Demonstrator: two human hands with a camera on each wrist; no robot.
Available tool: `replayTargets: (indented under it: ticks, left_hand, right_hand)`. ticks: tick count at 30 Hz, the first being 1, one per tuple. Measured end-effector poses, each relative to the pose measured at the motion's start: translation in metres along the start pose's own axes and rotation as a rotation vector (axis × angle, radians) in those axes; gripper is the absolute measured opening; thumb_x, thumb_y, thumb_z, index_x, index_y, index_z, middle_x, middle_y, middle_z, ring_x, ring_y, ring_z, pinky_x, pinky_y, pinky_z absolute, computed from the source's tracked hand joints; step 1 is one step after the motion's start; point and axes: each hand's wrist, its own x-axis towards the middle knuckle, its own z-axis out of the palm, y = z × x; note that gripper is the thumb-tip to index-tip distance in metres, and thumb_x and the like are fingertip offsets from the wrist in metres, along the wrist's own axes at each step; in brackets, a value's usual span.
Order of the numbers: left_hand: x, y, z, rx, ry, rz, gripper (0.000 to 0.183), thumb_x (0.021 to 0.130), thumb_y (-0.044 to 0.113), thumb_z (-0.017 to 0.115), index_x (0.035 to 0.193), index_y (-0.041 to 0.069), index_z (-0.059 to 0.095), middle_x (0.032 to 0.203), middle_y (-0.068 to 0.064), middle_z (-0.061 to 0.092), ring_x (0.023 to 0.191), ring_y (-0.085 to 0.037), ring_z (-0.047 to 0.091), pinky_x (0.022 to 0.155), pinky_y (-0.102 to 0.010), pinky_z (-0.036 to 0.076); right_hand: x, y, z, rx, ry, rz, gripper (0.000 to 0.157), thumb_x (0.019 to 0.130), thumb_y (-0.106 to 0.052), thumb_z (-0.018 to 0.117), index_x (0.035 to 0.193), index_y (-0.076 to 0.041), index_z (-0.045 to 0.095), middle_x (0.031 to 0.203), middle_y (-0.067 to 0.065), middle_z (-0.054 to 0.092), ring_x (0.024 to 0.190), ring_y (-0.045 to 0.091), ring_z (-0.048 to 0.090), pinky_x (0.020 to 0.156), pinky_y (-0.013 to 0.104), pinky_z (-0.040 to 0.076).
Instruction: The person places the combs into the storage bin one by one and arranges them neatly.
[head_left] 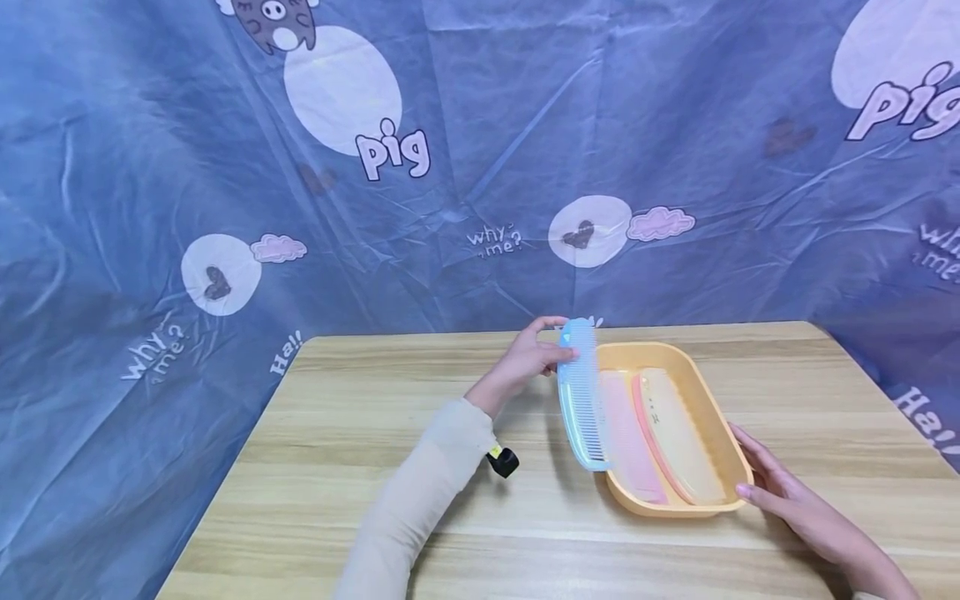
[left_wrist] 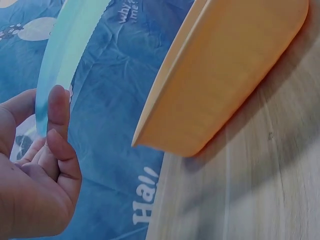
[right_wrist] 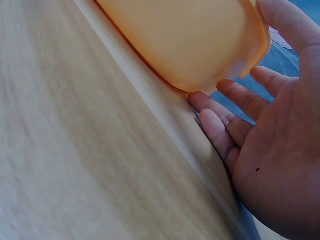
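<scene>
My left hand (head_left: 528, 360) pinches a light blue comb (head_left: 577, 400) near its far end, thumb on one face and fingers behind. The comb is held up on edge beside the left rim of an orange plastic tray (head_left: 711, 417), its teeth facing the tray. Inside the tray lie a pink comb (head_left: 630, 442) and, to its right, a cream comb (head_left: 678, 433) with a coral spine. My right hand (head_left: 787, 492) holds the tray's near right corner, thumb over the rim and fingertips against the outer wall (right_wrist: 190, 45).
The tray rests on a wood-grain table (head_left: 300, 467). A small black object with a yellow patch (head_left: 503, 462) shows at the left wrist, by the sleeve. Behind the table's far edge hangs a blue printed cloth (head_left: 480, 167).
</scene>
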Motion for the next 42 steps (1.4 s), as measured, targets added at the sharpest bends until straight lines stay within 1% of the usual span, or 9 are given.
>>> replayTargets:
  ticks: [5,9,12,16,23,27,32,40,42]
  left_hand:
    - [0.002,-0.001,0.010,-0.036,0.026,-0.011,0.052,0.083,0.009,0.074,0.128,0.022,0.052,0.069,0.001,0.066,0.054,-0.011,0.055,0.053,-0.022,0.037]
    - [0.003,-0.003,0.016,-0.052,0.029,-0.027,0.054,0.083,0.007,0.073,0.130,0.020,0.050,0.068,0.002,0.064,0.054,-0.010,0.054,0.053,-0.021,0.038]
    - [0.005,-0.005,0.020,-0.063,0.031,-0.024,0.056,0.083,0.006,0.072,0.132,0.018,0.049,0.068,0.002,0.064,0.054,-0.009,0.053,0.052,-0.020,0.037]
    - [0.007,-0.009,0.025,-0.082,0.041,-0.017,0.055,0.082,0.004,0.072,0.131,0.017,0.050,0.065,0.002,0.062,0.052,-0.009,0.050,0.051,-0.021,0.035]
    - [0.007,-0.011,0.035,-0.083,0.046,-0.020,0.054,0.083,0.000,0.070,0.130,0.019,0.050,0.057,0.003,0.054,0.050,-0.010,0.040,0.051,-0.023,0.032]
    - [0.008,-0.014,0.041,-0.068,0.047,-0.016,0.054,0.083,-0.001,0.069,0.129,0.020,0.050,0.057,0.003,0.054,0.050,-0.010,0.041,0.050,-0.022,0.033]
    - [0.009,-0.017,0.046,-0.075,0.032,-0.021,0.057,0.082,-0.004,0.069,0.129,0.022,0.048,0.060,0.002,0.057,0.050,-0.011,0.046,0.052,-0.024,0.036]
    - [0.010,-0.023,0.051,-0.047,-0.060,0.017,0.064,0.081,-0.011,0.066,0.134,0.017,0.042,0.059,-0.002,0.056,0.049,-0.010,0.043,0.049,-0.020,0.037]
    - [0.010,-0.024,0.051,-0.032,-0.076,0.025,0.066,0.081,-0.011,0.066,0.135,0.016,0.041,0.060,-0.002,0.056,0.050,-0.010,0.045,0.049,-0.020,0.038]
  right_hand:
    - [0.001,0.002,-0.001,-0.002,-0.001,-0.011,0.073,0.095,0.012,0.038,0.155,-0.007,0.000,0.147,-0.032,0.022,0.125,-0.021,0.033,0.089,0.004,0.036]
    - [0.002,0.002,-0.001,-0.005,0.003,0.001,0.074,0.095,0.012,0.038,0.155,-0.007,0.000,0.146,-0.033,0.023,0.124,-0.022,0.032,0.089,0.004,0.036]
    - [0.001,0.002,-0.001,-0.008,0.008,0.013,0.073,0.096,0.011,0.038,0.155,-0.008,0.000,0.146,-0.034,0.022,0.124,-0.022,0.032,0.089,0.003,0.035]
    - [0.001,0.002,0.001,-0.003,0.004,0.000,0.073,0.096,0.012,0.038,0.155,-0.007,0.000,0.147,-0.033,0.022,0.125,-0.022,0.032,0.090,0.003,0.034]
    - [0.001,-0.002,0.001,-0.004,0.006,0.019,0.073,0.096,0.010,0.038,0.155,-0.008,0.000,0.146,-0.034,0.022,0.125,-0.023,0.031,0.090,0.003,0.034]
    - [0.000,-0.003,0.001,-0.010,0.007,0.022,0.073,0.096,0.009,0.039,0.155,-0.008,0.000,0.146,-0.034,0.022,0.124,-0.023,0.032,0.090,0.004,0.035]
    - [0.000,-0.003,0.001,-0.020,0.013,0.017,0.073,0.096,0.010,0.039,0.155,-0.008,0.000,0.146,-0.034,0.022,0.124,-0.022,0.032,0.090,0.004,0.035]
    - [-0.001,-0.003,0.000,-0.017,0.009,0.022,0.073,0.096,0.009,0.039,0.155,-0.008,0.000,0.146,-0.034,0.022,0.124,-0.023,0.032,0.090,0.004,0.035]
    - [-0.001,-0.003,0.000,-0.015,0.008,0.031,0.073,0.097,0.009,0.039,0.155,-0.009,-0.001,0.145,-0.035,0.022,0.124,-0.023,0.031,0.090,0.004,0.036]
